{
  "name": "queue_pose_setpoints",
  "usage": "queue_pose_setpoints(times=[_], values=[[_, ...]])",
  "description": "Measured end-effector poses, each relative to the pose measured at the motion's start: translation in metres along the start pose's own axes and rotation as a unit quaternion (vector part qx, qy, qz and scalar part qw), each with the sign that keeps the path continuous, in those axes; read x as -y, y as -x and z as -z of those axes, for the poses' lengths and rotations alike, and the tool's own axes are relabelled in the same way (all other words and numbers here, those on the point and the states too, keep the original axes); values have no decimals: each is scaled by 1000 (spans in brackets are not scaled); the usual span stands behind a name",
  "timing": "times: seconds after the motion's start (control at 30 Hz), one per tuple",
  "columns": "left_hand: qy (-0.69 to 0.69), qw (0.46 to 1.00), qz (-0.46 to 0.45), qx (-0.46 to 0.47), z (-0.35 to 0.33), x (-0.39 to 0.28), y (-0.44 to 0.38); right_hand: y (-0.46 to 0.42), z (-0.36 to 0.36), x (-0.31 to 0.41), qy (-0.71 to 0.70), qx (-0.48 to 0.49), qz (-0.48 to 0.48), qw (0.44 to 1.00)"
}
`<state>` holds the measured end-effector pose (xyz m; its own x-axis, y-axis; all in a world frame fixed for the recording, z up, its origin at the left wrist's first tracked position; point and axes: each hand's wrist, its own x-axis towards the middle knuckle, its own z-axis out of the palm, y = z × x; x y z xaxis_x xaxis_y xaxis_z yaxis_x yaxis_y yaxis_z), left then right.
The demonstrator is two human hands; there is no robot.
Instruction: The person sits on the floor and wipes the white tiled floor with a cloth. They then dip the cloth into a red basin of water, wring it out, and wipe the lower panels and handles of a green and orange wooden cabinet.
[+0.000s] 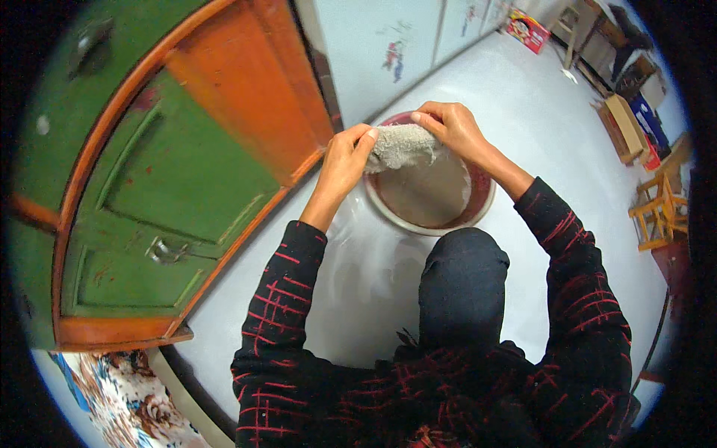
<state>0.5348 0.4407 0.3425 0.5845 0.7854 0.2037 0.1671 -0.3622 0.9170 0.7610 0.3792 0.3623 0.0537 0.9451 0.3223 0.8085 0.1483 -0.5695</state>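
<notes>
A wet-looking, frayed grey cloth (404, 147) is held bunched between my two hands above a round basin. My left hand (346, 162) grips its left end, thumb on top. At its right end, my right hand (456, 131) has its fingers closed around the fabric. The basin (483, 193), reddish inside with a pale rim, stands on the floor just beyond my knee. Murky greyish-brown water (423, 193) lies in it, and the cloth hides part of its far side.
A green and orange wooden cabinet (196, 162) stands close on the left. Pale decorated panels (381, 50) rise behind the basin. Along the right are an open cardboard box (622, 126), a small wooden stool (661, 215) and a red box (527, 31). Patterned fabric (129, 397) lies at lower left.
</notes>
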Motion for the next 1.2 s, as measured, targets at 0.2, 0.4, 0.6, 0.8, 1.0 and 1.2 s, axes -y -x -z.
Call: queue_pose_setpoints(times=[0.2, 0.4, 0.6, 0.8, 1.0, 1.2], values=[[7, 1000, -12, -18, -79, 68, -41, 25, -2, -102, -17, -63, -116, 991], [-52, 986, -90, 127, -121, 113, -38, 62, -16, -179, 135, 5, -25, 990], [-66, 949, 152, 268, -158, 175, 1, 107, -57, -232, 152, 127, -94, 976], [22, 949, 272, 159, -191, 202, 0, 101, -134, -238, 125, 238, -124, 955], [85, 874, 471, 83, -200, 209, -1, 119, -176, -239, 211, 341, -64, 914], [219, 863, 454, 14, -198, 192, 9, 104, -170, -251, 165, 368, -69, 912]])
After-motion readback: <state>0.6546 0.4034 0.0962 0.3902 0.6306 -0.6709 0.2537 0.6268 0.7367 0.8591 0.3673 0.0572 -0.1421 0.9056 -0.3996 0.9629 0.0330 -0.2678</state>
